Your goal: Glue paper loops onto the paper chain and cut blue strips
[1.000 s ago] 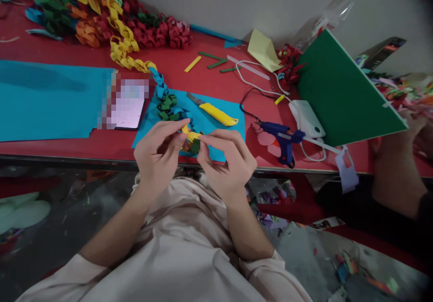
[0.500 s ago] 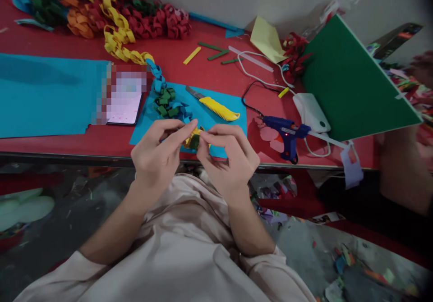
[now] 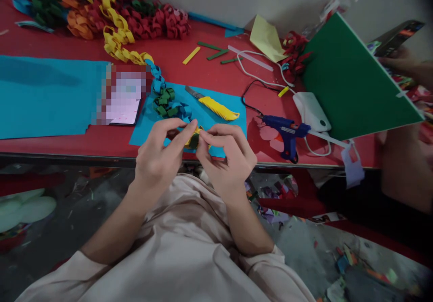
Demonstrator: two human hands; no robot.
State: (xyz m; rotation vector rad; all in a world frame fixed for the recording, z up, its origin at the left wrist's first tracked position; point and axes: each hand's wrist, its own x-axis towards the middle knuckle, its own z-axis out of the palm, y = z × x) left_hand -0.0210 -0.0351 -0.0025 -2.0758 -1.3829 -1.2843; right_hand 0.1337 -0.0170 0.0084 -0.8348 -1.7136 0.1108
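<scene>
The person's left hand (image 3: 158, 155) and right hand (image 3: 226, 157) meet in the middle of the frame, just over the near edge of the red table (image 3: 209, 74). Both hands are closed in a pinch on the end of a paper chain (image 3: 193, 137). The left fingers press it from the left side and the right fingers press it from the right. The bit between them is yellow and green.

The chain runs up and to the left from the hands. It goes over a blue sheet (image 3: 223, 126), past green and blue links (image 3: 167, 103), then yellow links, to a big heap of folded paper (image 3: 101, 9) in the upper left of the frame.

It looks like the person is folding one more link onto the end of the chain. The next fold likely needs the strips held tight, so the link does not spring open.

A yellow knife (image 3: 216, 108) lies on the blue sheet just above the hands. A blue glue gun (image 3: 286, 133) lies to the right, near a white box (image 3: 311, 112). A green board (image 3: 352, 81) leans at the right of the frame.
</scene>
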